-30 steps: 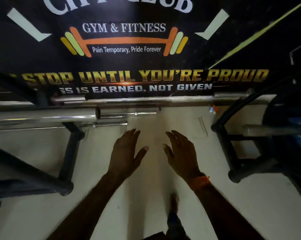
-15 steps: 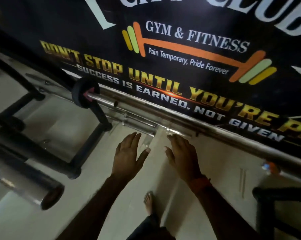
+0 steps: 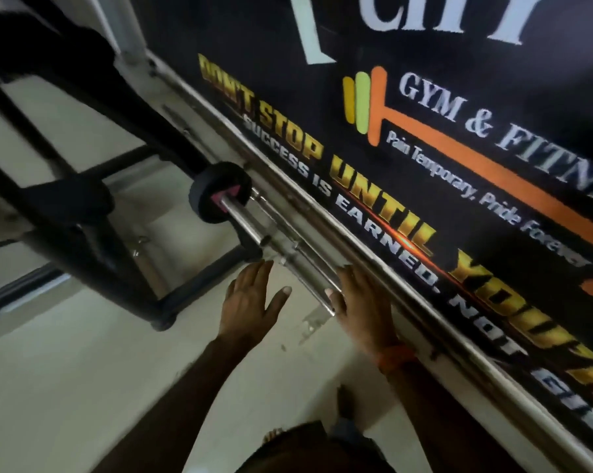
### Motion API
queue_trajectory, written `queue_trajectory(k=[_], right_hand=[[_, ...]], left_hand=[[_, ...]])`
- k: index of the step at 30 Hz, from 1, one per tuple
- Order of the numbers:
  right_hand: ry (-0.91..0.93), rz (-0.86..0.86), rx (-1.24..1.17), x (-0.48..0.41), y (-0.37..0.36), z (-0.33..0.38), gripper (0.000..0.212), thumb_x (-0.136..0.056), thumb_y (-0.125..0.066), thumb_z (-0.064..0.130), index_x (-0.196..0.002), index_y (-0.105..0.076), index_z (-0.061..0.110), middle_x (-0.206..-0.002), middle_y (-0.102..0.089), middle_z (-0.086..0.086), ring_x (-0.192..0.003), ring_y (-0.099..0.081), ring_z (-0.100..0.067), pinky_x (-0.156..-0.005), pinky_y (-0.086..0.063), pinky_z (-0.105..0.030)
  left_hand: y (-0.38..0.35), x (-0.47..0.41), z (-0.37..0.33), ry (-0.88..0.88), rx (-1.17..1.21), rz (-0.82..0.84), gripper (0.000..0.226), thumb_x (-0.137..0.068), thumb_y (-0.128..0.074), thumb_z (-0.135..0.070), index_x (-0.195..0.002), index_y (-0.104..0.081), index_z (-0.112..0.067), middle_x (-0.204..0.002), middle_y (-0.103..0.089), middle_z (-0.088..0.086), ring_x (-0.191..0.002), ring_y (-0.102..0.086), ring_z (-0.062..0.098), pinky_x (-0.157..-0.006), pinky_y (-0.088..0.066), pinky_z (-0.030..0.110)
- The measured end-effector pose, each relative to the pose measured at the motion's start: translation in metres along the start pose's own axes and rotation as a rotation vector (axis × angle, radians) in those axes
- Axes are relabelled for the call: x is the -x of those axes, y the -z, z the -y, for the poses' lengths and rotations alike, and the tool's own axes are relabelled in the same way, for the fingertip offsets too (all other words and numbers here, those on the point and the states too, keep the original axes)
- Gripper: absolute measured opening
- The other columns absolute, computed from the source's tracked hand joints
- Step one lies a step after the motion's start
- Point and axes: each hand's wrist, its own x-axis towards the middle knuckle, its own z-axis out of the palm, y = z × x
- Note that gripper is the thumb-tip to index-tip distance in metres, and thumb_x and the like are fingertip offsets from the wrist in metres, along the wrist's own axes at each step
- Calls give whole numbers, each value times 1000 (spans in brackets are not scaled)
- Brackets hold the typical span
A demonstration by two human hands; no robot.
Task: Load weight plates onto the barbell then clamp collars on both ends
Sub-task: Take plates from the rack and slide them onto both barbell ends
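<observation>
Head view: left hand point(image 3: 250, 302) and right hand point(image 3: 360, 302) palm-down, fingers spread, empty, near the barbell point(image 3: 254, 227).

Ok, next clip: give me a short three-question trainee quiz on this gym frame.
1. True or false: the left hand is gripping a weight plate.
2. What is mounted on the short steel bar lying by the wall? A) a small black plate B) two collars C) nothing
3. Fill in: the right hand has an ______ band at the wrist.

Key: 1 false, both hands are open and empty; 2 A; 3 orange.
</observation>
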Motion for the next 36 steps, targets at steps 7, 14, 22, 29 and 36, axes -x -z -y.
queue_trajectory(k=[7,14,22,29,36], right_hand=[[242,153,-37,-138,-6,3,47,-97,-58,38,-141,-48,23,-137,-57,-5,-121,-57,-25,-92,-55,-47],[366,244,-63,-269,-43,23,42,-95,-62,36,-133,-52,23,-128,-63,-3,-112,-63,-24,-88,-55,-44],[374,348,-198,-400,-131,50,53,-95,-68,30,-143,-51,15,-141,-57,-8,-127,-57,-25,-97,-48,-32],[339,377,-351,-479,-245,70,73,-89,-77,22,-151,-41,7,-144,-55,-17,-131,-55,-31,-100,-38,-26],[230,189,-524,-479,-290,66,53,-90,-76,23,-132,-52,1,-130,-60,-19,-119,-62,-31,-88,-47,-25]], left_hand=[[12,-70,12,220,-25,-123,70,-98,-41,-64,-154,-32,-22,-157,-41,5,-142,-41,26,-112,-39,48],[17,-162,68,364,-9,-170,75,-95,-44,-66,-155,-32,-22,-156,-42,4,-141,-42,24,-112,-39,46],[-5,-268,151,742,301,-341,76,-94,-57,-59,-155,-29,-22,-156,-41,8,-136,-48,26,-100,-47,41],[-56,-324,220,879,563,-451,74,-95,-61,-51,-157,-27,-30,-155,-45,3,-136,-47,19,-102,-44,39],[-87,-343,235,862,571,-729,46,-92,-72,-33,-130,-48,-25,-114,-63,-11,-90,-64,-6,-76,-54,20]])
